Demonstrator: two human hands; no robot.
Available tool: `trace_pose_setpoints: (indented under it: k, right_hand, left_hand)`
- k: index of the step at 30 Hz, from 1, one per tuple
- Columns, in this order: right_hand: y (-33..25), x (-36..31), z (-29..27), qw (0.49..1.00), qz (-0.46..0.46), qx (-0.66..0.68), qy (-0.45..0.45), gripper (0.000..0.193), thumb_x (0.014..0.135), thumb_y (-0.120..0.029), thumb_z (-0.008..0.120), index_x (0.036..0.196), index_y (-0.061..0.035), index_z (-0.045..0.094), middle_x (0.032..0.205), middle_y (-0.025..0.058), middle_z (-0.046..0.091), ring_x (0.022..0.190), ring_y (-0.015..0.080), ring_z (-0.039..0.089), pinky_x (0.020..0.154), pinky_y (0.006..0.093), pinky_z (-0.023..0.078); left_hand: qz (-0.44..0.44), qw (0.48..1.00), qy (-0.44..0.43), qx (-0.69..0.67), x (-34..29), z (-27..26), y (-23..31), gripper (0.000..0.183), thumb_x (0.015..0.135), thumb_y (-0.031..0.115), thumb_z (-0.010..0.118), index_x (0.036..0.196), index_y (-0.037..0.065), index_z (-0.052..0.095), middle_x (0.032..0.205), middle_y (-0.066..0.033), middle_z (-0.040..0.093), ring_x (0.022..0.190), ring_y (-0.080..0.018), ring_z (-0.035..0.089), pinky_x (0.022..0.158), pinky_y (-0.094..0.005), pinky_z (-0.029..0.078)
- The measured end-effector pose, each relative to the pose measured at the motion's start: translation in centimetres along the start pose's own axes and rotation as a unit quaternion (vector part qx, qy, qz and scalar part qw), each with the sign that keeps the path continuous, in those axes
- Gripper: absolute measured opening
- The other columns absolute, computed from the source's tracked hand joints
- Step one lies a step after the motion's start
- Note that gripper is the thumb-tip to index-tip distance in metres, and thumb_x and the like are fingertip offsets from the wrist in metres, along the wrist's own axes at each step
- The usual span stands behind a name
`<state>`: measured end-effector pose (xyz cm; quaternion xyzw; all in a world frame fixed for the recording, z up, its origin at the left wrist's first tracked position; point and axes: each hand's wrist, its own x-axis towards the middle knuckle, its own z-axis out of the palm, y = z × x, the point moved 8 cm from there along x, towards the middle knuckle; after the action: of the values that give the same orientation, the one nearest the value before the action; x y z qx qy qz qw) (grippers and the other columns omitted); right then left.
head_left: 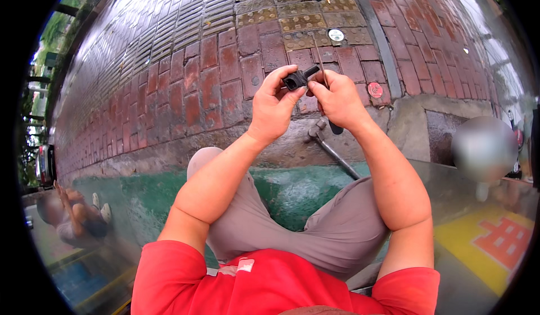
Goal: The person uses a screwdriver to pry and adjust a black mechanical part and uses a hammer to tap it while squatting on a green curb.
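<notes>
Above my knees, my left hand [274,104] is closed on a small black plastic part [295,80] with a socket-like end and a stubby tube. My right hand [340,98] is closed around a slim tool, which looks like a screwdriver [336,128], its dark handle end showing below the palm. Its long thin shaft points away from me, past the black part. The right thumb and forefinger come close to the part's right side; whether they touch it I cannot tell.
On the ground below my right hand lies a metal tool with a hammer-like head [320,128]. Wet red brick paving [185,90] spreads ahead, with a red round disc [375,89] and white discs [336,35]. A person [84,219] sits at the left; a blurred shape [485,149] stands right.
</notes>
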<state>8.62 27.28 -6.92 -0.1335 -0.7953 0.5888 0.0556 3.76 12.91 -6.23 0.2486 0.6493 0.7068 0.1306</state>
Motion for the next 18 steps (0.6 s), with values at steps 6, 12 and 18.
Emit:
trace_pose_setpoints:
  k: [6, 12, 18]
  right_hand:
    - [-0.5, 0.0, 0.4, 0.994, -0.046, -0.095, 0.020, 0.019, 0.090, -0.016, 0.062, 0.094, 0.0023, 0.066, 0.083, 0.0219, 0.068, 0.079, 0.0366, 0.067, 0.071, 0.0425, 0.051]
    - [-1.0, 0.0, 0.6, 0.991, -0.045, -0.124, 0.016, 0.020, 0.090, -0.017, 0.060, 0.094, 0.0018, 0.066, 0.085, 0.0228, 0.068, 0.084, 0.0391, 0.066, 0.074, 0.0451, 0.051]
    - [-0.2, 0.2, 1.0, 0.993, -0.013, -0.116, 0.017, 0.021, 0.089, -0.017, 0.060, 0.093, 0.0024, 0.066, 0.087, 0.0237, 0.068, 0.086, 0.0402, 0.066, 0.075, 0.0452, 0.051]
  left_hand:
    - [0.049, 0.995, 0.034, 0.078, 0.0, -0.2, -0.2, 0.041, 0.082, 0.000, 0.072, 0.121, 0.001, 0.060, 0.118, -0.0115, 0.059, 0.099, -0.0168, 0.063, 0.079, -0.0281, 0.055]
    - [0.060, 0.988, 0.042, 0.138, -0.1, -0.3, 0.5, 0.042, 0.081, 0.003, 0.074, 0.120, 0.001, 0.061, 0.116, -0.0126, 0.060, 0.092, -0.0182, 0.064, 0.075, -0.0286, 0.056]
    - [0.033, 0.980, 0.052, 0.190, -0.1, -0.6, 0.7, 0.045, 0.079, 0.006, 0.077, 0.121, 0.002, 0.062, 0.110, -0.0111, 0.062, 0.080, -0.0151, 0.061, 0.071, -0.0278, 0.053]
